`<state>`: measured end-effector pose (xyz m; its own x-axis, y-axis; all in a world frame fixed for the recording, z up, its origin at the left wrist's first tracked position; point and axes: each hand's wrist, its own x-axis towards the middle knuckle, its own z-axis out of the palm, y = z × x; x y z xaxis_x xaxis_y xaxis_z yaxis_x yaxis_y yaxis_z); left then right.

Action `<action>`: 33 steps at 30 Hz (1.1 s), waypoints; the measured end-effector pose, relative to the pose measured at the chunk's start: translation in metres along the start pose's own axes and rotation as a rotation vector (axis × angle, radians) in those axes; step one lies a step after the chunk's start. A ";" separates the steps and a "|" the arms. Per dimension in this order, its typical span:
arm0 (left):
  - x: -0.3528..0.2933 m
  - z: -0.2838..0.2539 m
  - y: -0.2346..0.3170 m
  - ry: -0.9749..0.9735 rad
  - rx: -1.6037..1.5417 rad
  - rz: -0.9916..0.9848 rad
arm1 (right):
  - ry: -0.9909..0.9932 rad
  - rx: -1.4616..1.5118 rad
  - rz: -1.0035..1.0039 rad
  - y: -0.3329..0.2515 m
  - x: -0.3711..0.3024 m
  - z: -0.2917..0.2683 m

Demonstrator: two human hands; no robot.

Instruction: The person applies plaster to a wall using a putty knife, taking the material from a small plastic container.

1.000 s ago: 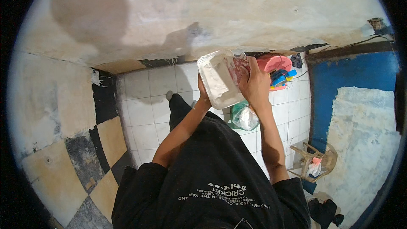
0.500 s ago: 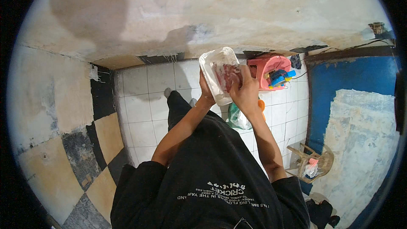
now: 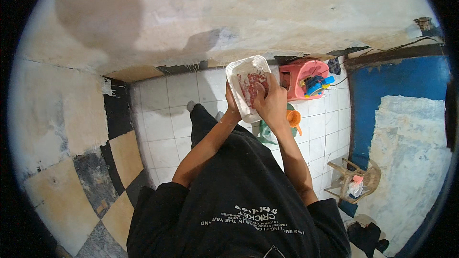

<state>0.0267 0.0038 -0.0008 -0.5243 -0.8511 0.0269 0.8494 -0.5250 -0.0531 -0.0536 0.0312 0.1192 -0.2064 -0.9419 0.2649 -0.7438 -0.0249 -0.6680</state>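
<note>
My left hand (image 3: 232,102) is closed around the left side of a white rectangular tray (image 3: 258,61), whose inside is smeared with white paste. The tray is held up in front of me, above the tiled floor. Within it is a flat reddish piece (image 3: 249,86) with white smears, shaped like a scraper; its exact kind is unclear. My right hand (image 3: 273,104) grips this piece at its right side, with the thumb lying over it and the other fingers partly hidden.
A patchy whitish wall (image 3: 267,14) rises just ahead. On the right are a pink stool (image 3: 292,69) carrying a blue-and-yellow item (image 3: 316,87), an orange dipper (image 3: 293,118), a green bag (image 3: 266,135), a worn chair (image 3: 373,181) and a blue panel (image 3: 397,76).
The reddish piece has shifted slightly and shows more of its white-streaked face. My right hand has moved a little left and down against the tray. The orange dipper has come into fuller view.
</note>
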 end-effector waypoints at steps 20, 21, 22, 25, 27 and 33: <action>-0.004 -0.009 0.005 0.051 0.020 0.006 | -0.017 -0.169 0.056 -0.009 -0.003 -0.006; -0.004 -0.009 0.004 0.022 0.026 0.000 | -0.020 -0.195 0.072 -0.008 -0.002 -0.007; -0.004 -0.010 0.003 -0.008 0.031 -0.006 | -0.028 -0.196 0.066 -0.009 -0.003 -0.005; -0.003 -0.023 0.004 -0.135 -0.071 -0.034 | -0.049 -0.150 0.031 -0.014 -0.006 0.002; -0.003 -0.025 0.004 -0.074 -0.090 -0.032 | -0.012 -0.145 0.020 -0.015 -0.004 -0.009; -0.006 -0.016 0.001 0.149 -0.021 -0.040 | 0.041 -0.200 0.055 -0.008 -0.005 -0.013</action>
<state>0.0294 0.0084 -0.0167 -0.5624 -0.8182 -0.1191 0.8268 -0.5574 -0.0755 -0.0547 0.0406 0.1324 -0.2731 -0.9254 0.2629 -0.8410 0.0970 -0.5322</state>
